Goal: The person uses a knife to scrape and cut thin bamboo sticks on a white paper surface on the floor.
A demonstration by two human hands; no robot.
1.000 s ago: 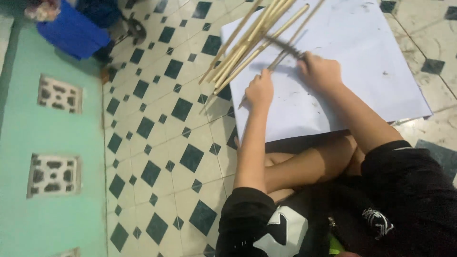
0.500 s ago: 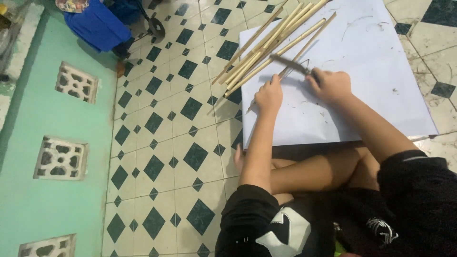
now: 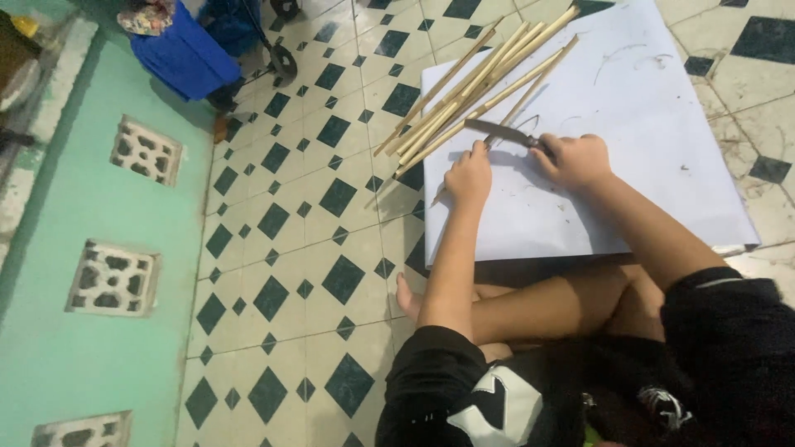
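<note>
The person sits cross-legged on a tiled floor [image 3: 298, 248] of pale tiles set with dark diamonds, working over a large white sheet of paper [image 3: 646, 165] spread on the floor in front of the legs. The right hand [image 3: 575, 159] has its fingers curled shut around the handle of a dark-bladed knife [image 3: 501, 132], whose blade points left across the sheet. The left hand [image 3: 468, 175] lies just left of it, fingers bent down and pinching the near end of a thin bamboo strip [image 3: 517, 108] against the paper, right under the knife blade; how tight that pinch is cannot be told. A loose bundle of pale bamboo sticks [image 3: 472, 91] lies slanted across the far left corner of the sheet, its near ends sticking out over the tiles and its far ends toward the upper right. Thin curled shavings [image 3: 638, 60] lie on the far part of the paper. Far left, a blue cloth bag [image 3: 186, 54] sits beside a green wall [image 3: 99, 348] with patterned vent blocks.
</note>
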